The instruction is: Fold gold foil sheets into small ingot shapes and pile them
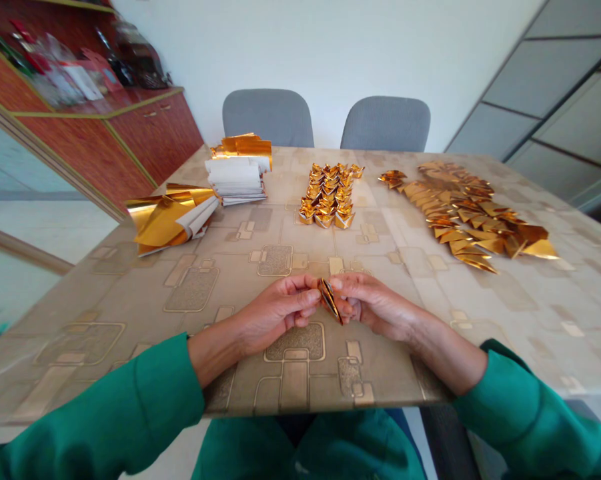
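Both my hands meet just above the near middle of the table, pinching one small folded piece of gold paper (329,298) between them. My left hand (275,312) has its fingers closed on the paper's left side. My right hand (370,303) grips the right side with fingers pressed together. Green sleeves cover both forearms. Straight ahead lies a neat cluster of several finished gold paper ingots (330,195). To the right spreads a row of several gold folded triangles (470,213).
The patterned beige table (190,293) carries loose gold sheets (173,217) at the left and a stack of white-backed sheets (237,175) behind them. Two grey chairs (385,123) stand at the far side. A red-brown cabinet (105,140) with clutter is at the left.
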